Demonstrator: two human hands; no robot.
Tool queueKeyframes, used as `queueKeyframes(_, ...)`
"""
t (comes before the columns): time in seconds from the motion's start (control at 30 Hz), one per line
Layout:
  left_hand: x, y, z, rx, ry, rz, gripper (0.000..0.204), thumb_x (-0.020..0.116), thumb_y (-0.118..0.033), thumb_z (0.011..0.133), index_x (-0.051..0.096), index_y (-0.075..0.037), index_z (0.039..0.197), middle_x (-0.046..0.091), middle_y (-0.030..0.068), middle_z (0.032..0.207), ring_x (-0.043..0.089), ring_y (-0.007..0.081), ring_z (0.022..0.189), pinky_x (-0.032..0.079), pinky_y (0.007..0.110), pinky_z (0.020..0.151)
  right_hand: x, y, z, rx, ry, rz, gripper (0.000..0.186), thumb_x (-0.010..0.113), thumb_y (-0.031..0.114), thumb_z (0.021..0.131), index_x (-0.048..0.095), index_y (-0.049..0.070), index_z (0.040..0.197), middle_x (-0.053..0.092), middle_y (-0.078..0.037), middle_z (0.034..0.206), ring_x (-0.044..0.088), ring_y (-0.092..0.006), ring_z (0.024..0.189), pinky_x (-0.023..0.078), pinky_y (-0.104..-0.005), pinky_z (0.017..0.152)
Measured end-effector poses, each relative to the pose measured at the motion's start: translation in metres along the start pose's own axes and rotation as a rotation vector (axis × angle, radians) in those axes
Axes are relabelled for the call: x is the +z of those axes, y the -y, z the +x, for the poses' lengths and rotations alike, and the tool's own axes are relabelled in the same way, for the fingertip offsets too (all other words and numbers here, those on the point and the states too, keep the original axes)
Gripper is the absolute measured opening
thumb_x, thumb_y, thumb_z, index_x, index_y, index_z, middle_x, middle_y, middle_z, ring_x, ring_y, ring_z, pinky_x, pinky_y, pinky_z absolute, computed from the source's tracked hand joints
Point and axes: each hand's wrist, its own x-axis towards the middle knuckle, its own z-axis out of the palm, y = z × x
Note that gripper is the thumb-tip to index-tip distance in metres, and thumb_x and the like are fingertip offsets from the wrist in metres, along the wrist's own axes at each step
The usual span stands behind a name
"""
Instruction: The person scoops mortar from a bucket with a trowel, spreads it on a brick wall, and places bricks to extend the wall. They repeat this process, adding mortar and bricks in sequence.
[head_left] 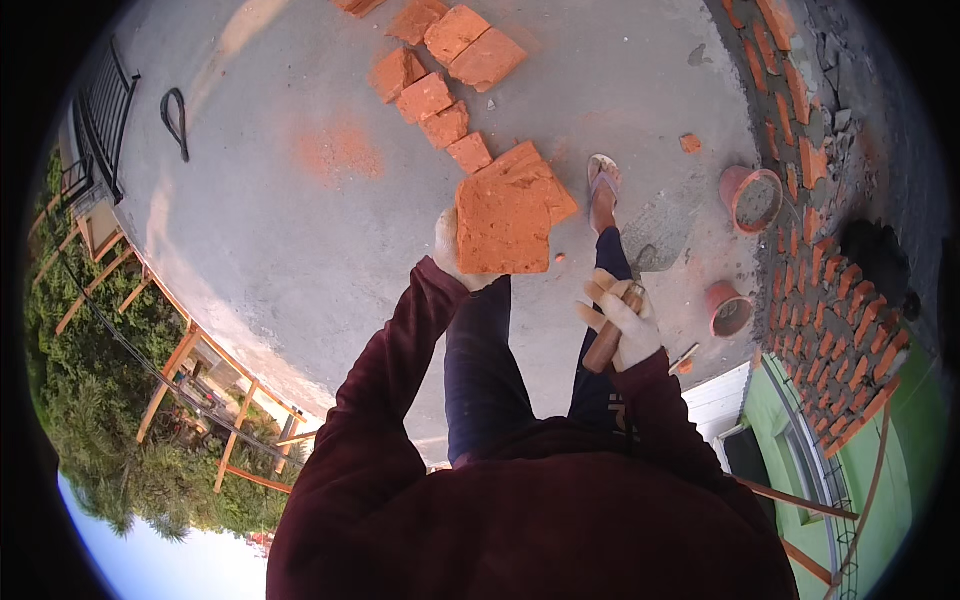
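The person's left hand (448, 245) has its grip closed on an orange brick (503, 230) at twelve o'clock, loose bricks (425, 98) lying beyond; toward three o'clock, the right hand (634, 328) wraps its grip around a wooden handle (603, 348).

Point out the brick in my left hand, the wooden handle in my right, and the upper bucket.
Held brick (503, 232): head view, broad face.
Wooden handle (602, 351): head view, lower end.
Upper bucket (732, 188): head view, outer wall.

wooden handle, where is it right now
In the head view, the wooden handle is right of centre, gripped in the right hand, below and to the right of the brick in the left hand.
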Motion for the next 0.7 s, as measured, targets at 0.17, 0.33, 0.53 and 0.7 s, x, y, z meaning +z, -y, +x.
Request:
queueKeyframes(0.17, 0.135, -0.01, -0.067, -0.314, 0.452, -0.313, 0.089, 0.048, -0.075, 0.092, 0.036, -0.014, 0.156, 0.044, 0.0146, 0.157, 0.048, 0.0377, 0.14, 0.041, 0.055, 0.116, 0.047, 0.056, -0.169, -0.323, 0.135, 0.349, 0.031, 0.075, 0.017, 0.093, 0.054, 0.002, 0.109, 0.058, -0.013, 0.122, 0.062, -0.0219, 0.113, 0.058, -0.0427, 0.1)
queueKeyframes(0.33, 0.292, -0.004, -0.074, -0.402, 0.751, 0.477, 0.09, 0.066, -0.064, 0.091, 0.039, -0.007, 0.155, 0.05, 0.0149, 0.152, 0.054, 0.0309, 0.136, 0.044, 0.047, 0.115, 0.045, 0.082, -0.288, -0.459, -0.133, 0.166, 0.027, 0.08, 0.006, 0.085, 0.056, 0.006, 0.099, 0.059, -0.004, 0.093, 0.063, -0.0159, 0.09, 0.055, -0.0362, 0.083)
queueKeyframes(0.53, 0.421, 0.1, -0.049, -0.622, 0.653, 0.889, 0.072, 0.064, -0.049, 0.099, 0.041, -0.004, 0.152, 0.052, 0.0123, 0.149, 0.053, 0.0257, 0.137, 0.044, 0.043, 0.114, -0.078, 0.057, -0.314, -0.692, -0.269, 0.574, 0.03, 0.081, 0.008, 0.083, 0.058, 0.005, 0.101, 0.06, -0.003, 0.094, 0.062, -0.0138, 0.09, 0.054, -0.0334, 0.082)
queueKeyframes(0.7, 0.502, 0.217, -0.011, -0.398, 0.522, 1.189, 0.041, 0.061, -0.033, 0.103, 0.052, -0.006, 0.134, 0.06, 0.0038, 0.125, 0.058, 0.0159, 0.117, 0.048, 0.035, 0.103, -0.209, 0.062, -0.322, -0.704, -0.286, 0.64, 0.036, 0.081, 0.009, 0.083, 0.06, 0.004, 0.112, 0.064, -0.004, 0.102, 0.064, -0.017, 0.09, 0.055, -0.0344, 0.079)
